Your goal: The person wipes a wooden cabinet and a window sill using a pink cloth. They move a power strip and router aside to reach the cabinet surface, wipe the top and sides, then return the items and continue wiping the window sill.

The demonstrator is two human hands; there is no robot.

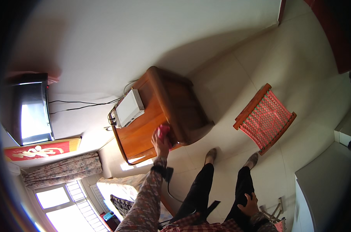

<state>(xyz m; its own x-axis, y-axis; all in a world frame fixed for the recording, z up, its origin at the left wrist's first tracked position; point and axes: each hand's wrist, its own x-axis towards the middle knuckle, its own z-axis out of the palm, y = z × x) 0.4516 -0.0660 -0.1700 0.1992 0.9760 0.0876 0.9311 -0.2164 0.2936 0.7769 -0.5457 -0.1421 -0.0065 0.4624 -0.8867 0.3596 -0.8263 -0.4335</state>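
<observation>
My left hand (161, 144) grips a bunched pink cloth (164, 131) and presses it on the top of a brown wooden cabinet (146, 127), close to its raised dark edge. A black strap with a small box and a cable is around my left wrist. On the same top, a white set-top box (130, 108) stands towards the wall, with cables behind it. My right hand (249, 204) rests on my right leg (243, 185), fingers apart, holding nothing.
A folding stool (267, 119) with a woven pink seat stands on the tiled floor (222, 87) beyond my feet. Another folding stool (275, 211) is by my right arm. A grey-topped surface (329, 185) lies at right. A television (33, 111) hangs at far left, above a bed (120, 185).
</observation>
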